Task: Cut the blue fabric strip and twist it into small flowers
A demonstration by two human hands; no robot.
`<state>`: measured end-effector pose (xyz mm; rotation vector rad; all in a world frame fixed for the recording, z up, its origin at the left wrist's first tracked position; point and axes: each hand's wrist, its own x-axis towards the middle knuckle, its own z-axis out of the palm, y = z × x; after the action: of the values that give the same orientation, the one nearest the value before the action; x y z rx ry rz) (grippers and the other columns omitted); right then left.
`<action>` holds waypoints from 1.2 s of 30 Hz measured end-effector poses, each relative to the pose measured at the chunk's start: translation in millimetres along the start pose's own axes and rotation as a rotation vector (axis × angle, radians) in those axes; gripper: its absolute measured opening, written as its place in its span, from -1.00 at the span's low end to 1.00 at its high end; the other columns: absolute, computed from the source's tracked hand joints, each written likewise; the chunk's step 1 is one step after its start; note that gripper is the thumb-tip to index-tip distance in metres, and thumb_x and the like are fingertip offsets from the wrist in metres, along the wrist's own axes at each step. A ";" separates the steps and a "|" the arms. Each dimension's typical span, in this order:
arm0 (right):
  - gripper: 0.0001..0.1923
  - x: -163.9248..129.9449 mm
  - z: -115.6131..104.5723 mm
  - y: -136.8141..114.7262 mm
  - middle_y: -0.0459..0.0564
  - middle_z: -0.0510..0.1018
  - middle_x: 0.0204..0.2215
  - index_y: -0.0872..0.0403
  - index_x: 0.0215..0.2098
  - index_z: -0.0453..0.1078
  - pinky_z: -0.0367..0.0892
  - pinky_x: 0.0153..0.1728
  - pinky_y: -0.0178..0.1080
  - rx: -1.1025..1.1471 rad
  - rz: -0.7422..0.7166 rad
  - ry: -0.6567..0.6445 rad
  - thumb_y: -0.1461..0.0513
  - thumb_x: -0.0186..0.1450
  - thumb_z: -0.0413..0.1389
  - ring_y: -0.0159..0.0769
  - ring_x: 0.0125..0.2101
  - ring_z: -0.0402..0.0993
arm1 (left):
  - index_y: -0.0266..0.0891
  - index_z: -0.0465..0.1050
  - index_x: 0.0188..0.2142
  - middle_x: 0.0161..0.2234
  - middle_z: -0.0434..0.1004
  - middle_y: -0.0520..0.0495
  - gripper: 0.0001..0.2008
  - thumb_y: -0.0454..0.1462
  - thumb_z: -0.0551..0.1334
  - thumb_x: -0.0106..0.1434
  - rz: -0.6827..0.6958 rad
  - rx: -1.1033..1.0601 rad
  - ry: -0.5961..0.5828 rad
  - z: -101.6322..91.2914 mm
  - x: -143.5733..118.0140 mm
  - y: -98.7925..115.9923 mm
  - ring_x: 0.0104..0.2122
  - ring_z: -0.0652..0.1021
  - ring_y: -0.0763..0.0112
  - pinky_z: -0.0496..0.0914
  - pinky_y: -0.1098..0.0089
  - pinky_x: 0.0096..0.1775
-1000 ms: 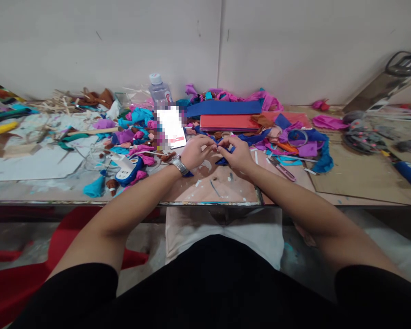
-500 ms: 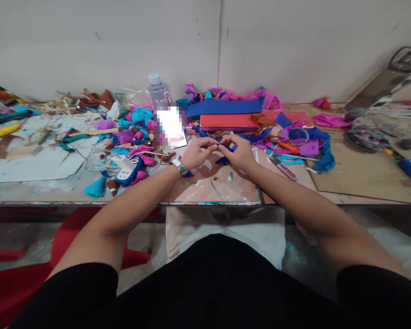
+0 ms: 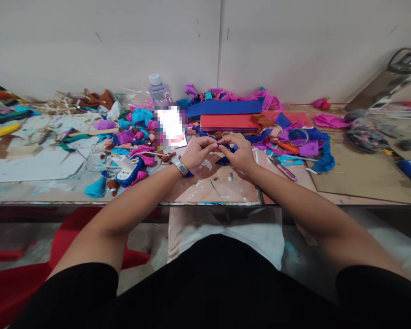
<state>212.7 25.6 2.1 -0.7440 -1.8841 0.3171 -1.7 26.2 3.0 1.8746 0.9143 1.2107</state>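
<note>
A capped plastic bottle [image 3: 159,91], contents unclear, stands behind the scraps while the left hand [image 3: 197,153] and right hand [image 3: 239,153], fingertips pinched together, grip a half-hidden blue paper strip [image 3: 228,149] over the bench [image 3: 356,176].

Bright, even indoor light, faint shadows, wide-angle bending at the edges, one pixelated patch mid-table

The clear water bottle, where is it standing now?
The water bottle stands at the back of the table, left of centre near the wall, behind the pixelated phone.
</note>
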 end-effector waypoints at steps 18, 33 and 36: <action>-0.91 0.2 1.8 2.0 -0.02 0.69 -0.18 -0.04 -0.19 0.57 0.38 0.07 0.01 -0.019 0.005 -0.042 0.13 0.46 0.27 -0.06 -0.07 0.54 | -0.26 0.59 -0.21 -0.30 0.66 -0.11 -0.39 0.28 0.37 0.31 -0.025 0.012 0.025 0.6 0.2 -3.5 -0.32 0.58 0.34 0.44 0.32 -0.22; -0.80 -0.9 0.9 2.7 -0.02 0.73 -0.25 -0.05 -0.25 0.66 0.44 0.03 0.03 -0.031 0.117 -0.004 0.03 0.41 0.33 -0.03 -0.11 0.58 | -0.26 0.63 -0.23 -0.32 0.65 -0.10 -0.44 0.23 0.40 0.30 -0.013 0.052 0.018 -1.3 0.8 3.0 -0.36 0.54 0.37 0.42 0.34 -0.25; -0.80 -1.4 0.6 1.5 -0.03 0.73 -0.26 -0.04 -0.26 0.67 0.43 0.01 0.02 -0.028 0.109 -0.005 0.03 0.40 0.34 -0.03 -0.11 0.59 | -0.27 0.64 -0.24 -0.31 0.67 -0.12 -0.48 0.18 0.44 0.28 -0.022 0.083 0.052 -2.9 0.9 3.1 -0.35 0.55 0.36 0.44 0.33 -0.25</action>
<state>213.0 26.0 0.1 -0.8676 -1.8598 0.3620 -3.6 26.0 6.9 1.9007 1.0252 1.2298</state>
